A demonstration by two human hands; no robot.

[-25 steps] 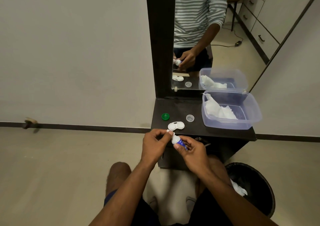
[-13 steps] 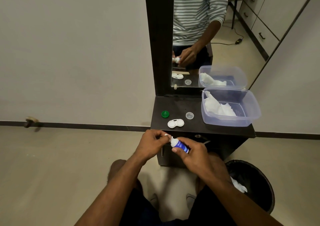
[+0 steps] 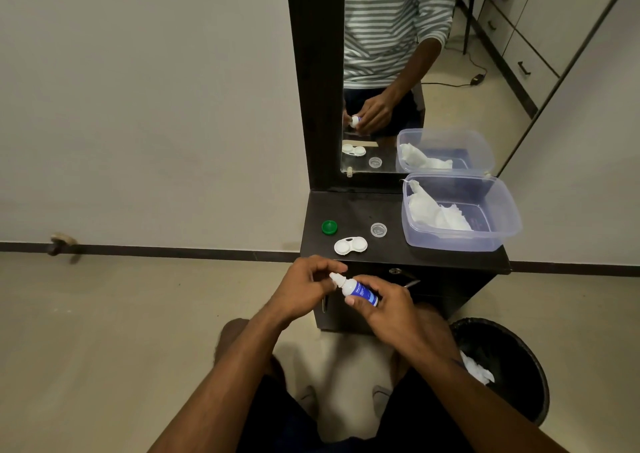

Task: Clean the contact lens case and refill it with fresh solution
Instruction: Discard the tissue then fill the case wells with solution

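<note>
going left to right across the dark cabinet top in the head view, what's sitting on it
green cap → white contact lens case → clear cap → clear plastic container holding white tissue

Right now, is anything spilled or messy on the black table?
No spill shows. The white lens case lies open on the black table, its green cap and clear cap apart beside it.
</note>
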